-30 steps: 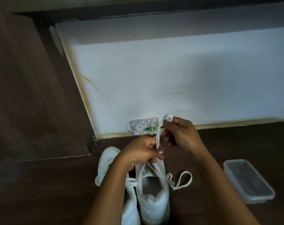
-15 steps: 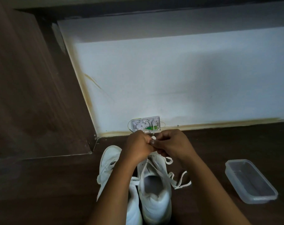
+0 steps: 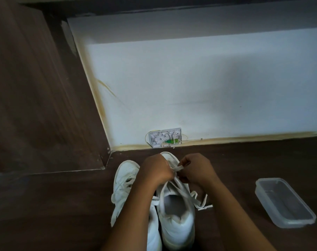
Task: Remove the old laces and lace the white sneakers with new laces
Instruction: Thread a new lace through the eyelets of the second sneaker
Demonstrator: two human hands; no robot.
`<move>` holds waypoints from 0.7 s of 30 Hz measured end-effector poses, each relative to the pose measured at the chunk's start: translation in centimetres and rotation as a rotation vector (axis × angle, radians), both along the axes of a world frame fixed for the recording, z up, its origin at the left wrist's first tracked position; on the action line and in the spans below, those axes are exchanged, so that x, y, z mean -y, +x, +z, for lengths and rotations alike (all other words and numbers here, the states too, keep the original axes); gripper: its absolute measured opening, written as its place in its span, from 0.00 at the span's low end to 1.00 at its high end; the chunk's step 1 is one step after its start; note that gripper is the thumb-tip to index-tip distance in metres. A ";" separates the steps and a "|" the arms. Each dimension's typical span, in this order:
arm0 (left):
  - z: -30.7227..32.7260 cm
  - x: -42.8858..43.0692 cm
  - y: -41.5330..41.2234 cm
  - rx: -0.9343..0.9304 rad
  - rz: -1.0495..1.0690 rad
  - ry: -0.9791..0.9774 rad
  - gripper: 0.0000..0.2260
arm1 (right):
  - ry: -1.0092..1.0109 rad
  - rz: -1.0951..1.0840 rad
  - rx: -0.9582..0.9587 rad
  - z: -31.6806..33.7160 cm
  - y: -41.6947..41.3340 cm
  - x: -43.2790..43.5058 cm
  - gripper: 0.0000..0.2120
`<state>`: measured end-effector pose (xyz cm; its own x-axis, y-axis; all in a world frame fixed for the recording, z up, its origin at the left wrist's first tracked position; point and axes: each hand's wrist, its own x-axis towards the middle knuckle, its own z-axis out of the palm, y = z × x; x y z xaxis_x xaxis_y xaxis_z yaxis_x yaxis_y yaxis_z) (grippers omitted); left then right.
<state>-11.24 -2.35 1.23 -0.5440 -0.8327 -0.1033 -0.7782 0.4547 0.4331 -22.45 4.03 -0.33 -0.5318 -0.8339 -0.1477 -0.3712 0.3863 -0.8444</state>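
Two white sneakers stand side by side on a dark wood floor (image 3: 59, 205), toes toward a white wall (image 3: 190, 87). The left sneaker (image 3: 124, 183) is partly covered by the left forearm, with loose lacing visible across its upper. The right sneaker (image 3: 176, 220) shows an open collar and heel toward the viewer. Both hands meet over the forefoot of the right sneaker, almost touching. The left hand (image 3: 156, 170) is curled into a fist above the eyelets, and a strand of the white lace (image 3: 178, 167) runs out from under it toward the collar; its fingertips are hidden. The right hand (image 3: 196, 169) has its fingers curled and pinches a flat section of the same lace, which spans the small gap between the hands. Further strands cross the tongue, and a loose loop lies on the floor just right of the shoe. A clear plastic tub (image 3: 284, 202) sits on the floor well apart to the right. A small white box (image 3: 165, 138) with a green part is fixed low on the wall, just beyond the toes.
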 end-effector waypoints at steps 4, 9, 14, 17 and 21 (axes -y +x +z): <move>-0.5 0.0 -0.2 0.025 0.022 0.056 0.05 | 0.017 0.067 -0.038 -0.1 -0.1 0.0 0.11; -1.6 0.0 -0.1 -0.081 0.006 0.075 0.08 | 0.064 0.114 -0.045 -0.5 -0.5 0.0 0.05; -1.1 0.0 0.1 -0.118 -0.016 0.054 0.08 | 0.079 0.283 0.140 1.5 -0.9 -0.8 0.14; 0.1 0.3 0.3 -0.285 0.128 0.206 0.08 | 0.117 0.310 0.086 2.1 -0.7 -1.3 0.20; 4.0 -0.8 1.8 -0.916 0.167 0.700 0.08 | 0.123 0.245 0.108 1.9 -0.4 -1.3 0.24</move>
